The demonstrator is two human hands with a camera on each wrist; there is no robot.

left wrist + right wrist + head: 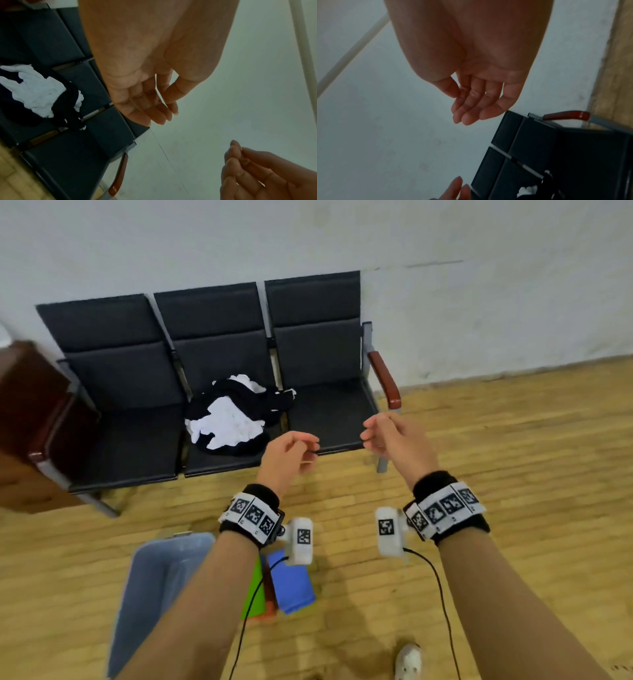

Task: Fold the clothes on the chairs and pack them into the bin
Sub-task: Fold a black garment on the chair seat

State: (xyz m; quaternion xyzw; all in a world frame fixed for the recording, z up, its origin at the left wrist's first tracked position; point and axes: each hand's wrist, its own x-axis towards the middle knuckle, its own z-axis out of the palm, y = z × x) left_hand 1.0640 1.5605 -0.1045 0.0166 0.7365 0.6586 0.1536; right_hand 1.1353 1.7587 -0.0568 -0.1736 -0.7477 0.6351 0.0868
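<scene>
- Three chairs point(219, 378) stand in a row by the wall.
- One pile of black and white clothes point(233, 416) lies on the middle chair.
- One bin point(154, 587) sits on the floor.
- Left hand point(287, 455) and right hand point(390, 436) hold nothing, fingers loose.

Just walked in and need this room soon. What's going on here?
A person is sorting laundry. Both hands, left hand and right hand, hover empty with loosely curled fingers in front of the chairs. A tangled black and white pile of clothes lies unfolded on the middle seat. The bin stands on the floor beside folded colored cloths.
</scene>
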